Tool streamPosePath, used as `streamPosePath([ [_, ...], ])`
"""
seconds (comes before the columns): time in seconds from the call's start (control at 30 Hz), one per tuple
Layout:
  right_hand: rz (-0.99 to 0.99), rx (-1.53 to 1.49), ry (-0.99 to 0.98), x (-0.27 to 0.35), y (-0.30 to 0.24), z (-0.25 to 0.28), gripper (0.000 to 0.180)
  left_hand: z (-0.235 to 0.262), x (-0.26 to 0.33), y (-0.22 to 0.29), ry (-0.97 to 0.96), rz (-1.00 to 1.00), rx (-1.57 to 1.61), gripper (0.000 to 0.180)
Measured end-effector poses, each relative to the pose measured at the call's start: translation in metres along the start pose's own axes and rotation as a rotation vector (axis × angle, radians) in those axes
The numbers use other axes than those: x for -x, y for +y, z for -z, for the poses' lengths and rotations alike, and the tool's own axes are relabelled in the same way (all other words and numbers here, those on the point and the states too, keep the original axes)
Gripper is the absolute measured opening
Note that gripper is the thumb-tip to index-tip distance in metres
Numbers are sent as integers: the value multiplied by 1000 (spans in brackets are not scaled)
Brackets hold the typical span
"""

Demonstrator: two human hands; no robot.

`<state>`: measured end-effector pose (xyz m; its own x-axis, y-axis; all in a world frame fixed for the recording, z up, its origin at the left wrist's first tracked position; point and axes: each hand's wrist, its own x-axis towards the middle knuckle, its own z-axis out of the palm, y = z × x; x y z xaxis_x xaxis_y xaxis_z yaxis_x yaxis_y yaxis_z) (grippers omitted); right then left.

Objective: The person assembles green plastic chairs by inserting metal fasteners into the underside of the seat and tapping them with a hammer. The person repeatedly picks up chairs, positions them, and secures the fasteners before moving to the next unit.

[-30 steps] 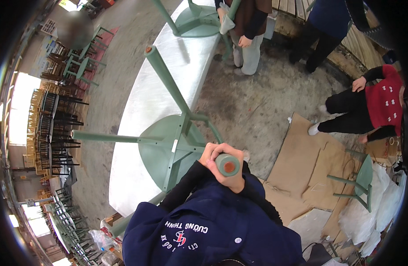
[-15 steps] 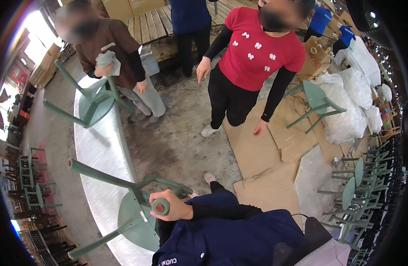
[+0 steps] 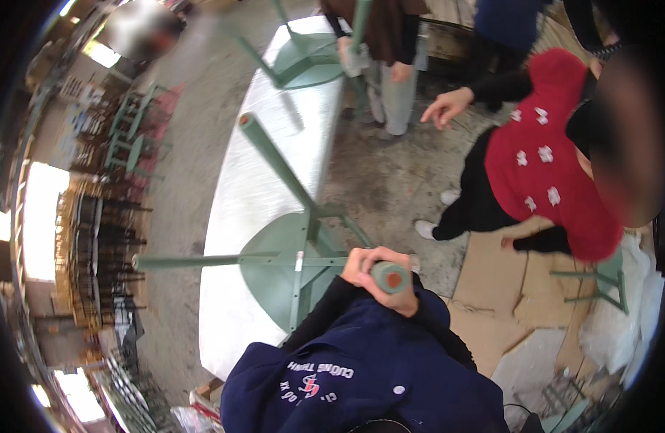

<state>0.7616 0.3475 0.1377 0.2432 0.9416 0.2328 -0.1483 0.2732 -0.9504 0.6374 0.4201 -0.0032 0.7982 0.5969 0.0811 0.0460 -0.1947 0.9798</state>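
Note:
A green chair (image 3: 264, 285) lies upside down on a long table (image 3: 224, 289) covered in shiny clear film. Its round seat faces down and its legs stick out. One leg (image 3: 390, 277) points up toward me, its brownish end showing. My right hand (image 3: 396, 297) is closed round this leg just below the end. Beside it, my left hand (image 3: 355, 268) is closed on the same leg, its fingers partly hidden. The chair's back is mostly hidden beneath the seat.
At the table's far end, a person in brown (image 3: 379, 29) stands by another upturned green chair (image 3: 311, 61). On the right, a person in a red shirt (image 3: 535, 159) leans close, one hand (image 3: 448, 107) stretched out. Cardboard sheets (image 3: 484, 274) cover the floor; stacked chairs (image 3: 94, 252) stand left.
My left hand has come onto the chair leg beside my right, which held it before. My view has turned, shifting the scene rightward. The person in red has raised a hand toward the table.

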Motion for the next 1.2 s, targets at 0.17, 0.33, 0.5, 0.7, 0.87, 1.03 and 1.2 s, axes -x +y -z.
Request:
streamPosePath([
  [0.17,-31,-43,-29,-2,0,-7,10,8,5,12,116,-61,-35,41],
  [0.33,-20,-41,-32,-3,-5,-4,12,5,-1,4,67,-35,-76,36],
  [0.5,-44,105,-103,-3,13,-8,31,29,10,12,-37,8,-60,37],
  [0.7,-105,462,-117,10,65,40,79,76,6,11,-11,-121,113,42],
  [0.87,-484,1102,-246,106,170,85,92,64,7,84,32,-174,487,47],
  [1.03,-454,1277,-339,185,268,81,93,39,46,118,48,-281,405,56],
  [1.2,-407,1331,39,249,263,88,69,-17,65,143,-32,-352,482,57],
])
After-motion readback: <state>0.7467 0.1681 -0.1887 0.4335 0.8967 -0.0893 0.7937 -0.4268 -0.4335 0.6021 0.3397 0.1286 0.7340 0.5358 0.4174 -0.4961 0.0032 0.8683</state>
